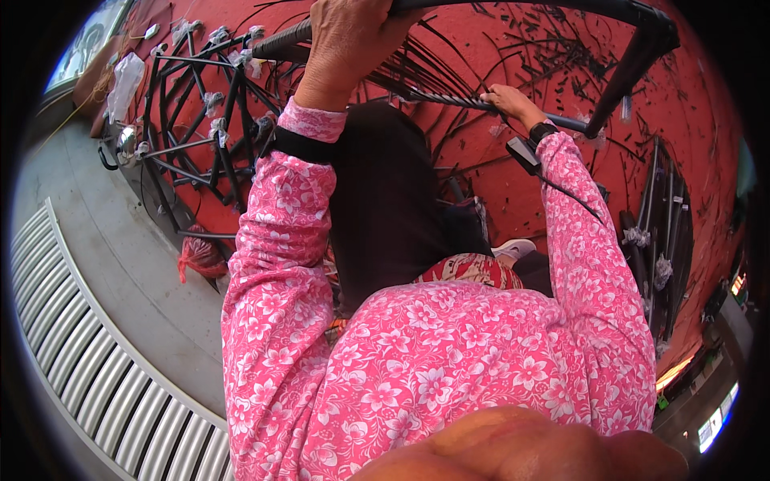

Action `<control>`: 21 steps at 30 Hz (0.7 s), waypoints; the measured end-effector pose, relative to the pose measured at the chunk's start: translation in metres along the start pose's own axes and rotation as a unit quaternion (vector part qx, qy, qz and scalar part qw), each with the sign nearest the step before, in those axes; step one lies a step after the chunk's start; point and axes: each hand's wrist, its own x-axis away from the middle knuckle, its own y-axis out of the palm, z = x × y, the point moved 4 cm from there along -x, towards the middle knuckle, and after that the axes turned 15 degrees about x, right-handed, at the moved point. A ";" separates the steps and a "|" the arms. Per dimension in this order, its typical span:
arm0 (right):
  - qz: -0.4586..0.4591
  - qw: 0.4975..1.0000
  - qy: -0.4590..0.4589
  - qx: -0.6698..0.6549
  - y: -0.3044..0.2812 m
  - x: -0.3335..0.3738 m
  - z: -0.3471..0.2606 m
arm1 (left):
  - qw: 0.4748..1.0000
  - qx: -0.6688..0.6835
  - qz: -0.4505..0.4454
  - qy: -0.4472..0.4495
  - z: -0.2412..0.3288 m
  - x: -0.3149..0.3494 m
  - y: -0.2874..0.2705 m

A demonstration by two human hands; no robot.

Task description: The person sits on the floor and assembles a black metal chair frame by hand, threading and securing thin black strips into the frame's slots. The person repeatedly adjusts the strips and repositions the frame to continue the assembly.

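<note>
A dark metal tube frame (561,6) with bent corners spans the top of the head view. My left hand (349,40) is closed around its upper left part, beside a section thickly wound with dark strip. Along the frame's lower bar (571,122) runs a spiral of dark strip (441,98). My right hand (513,104) is closed at the right end of that spiral, its fingertips on the strip against the bar. Many long loose strips (437,60) fan out between my hands, some partly hidden by the frame.
Black tube frames with plastic-wrapped joints (196,120) stand at the left; more wrapped tubes (662,232) lie at the right. Strip offcuts (553,64) litter the red floor (706,120). A red net bag (200,255) lies near a slatted metal grille (104,361).
</note>
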 end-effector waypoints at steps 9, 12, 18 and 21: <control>0.138 0.964 -0.045 0.222 0.030 0.018 -0.015 | 1.000 0.009 -0.009 0.009 -0.004 -0.002 0.003; 0.170 0.928 -0.063 0.324 0.037 0.026 -0.013 | 1.000 0.002 -0.023 -0.010 -0.005 -0.005 0.012; 0.223 0.833 0.017 0.507 0.033 0.039 -0.015 | 1.000 0.017 -0.008 0.001 -0.006 -0.011 0.018; 0.180 0.812 0.040 0.553 0.034 0.041 -0.027 | 1.000 0.016 -0.009 0.019 -0.005 -0.014 0.022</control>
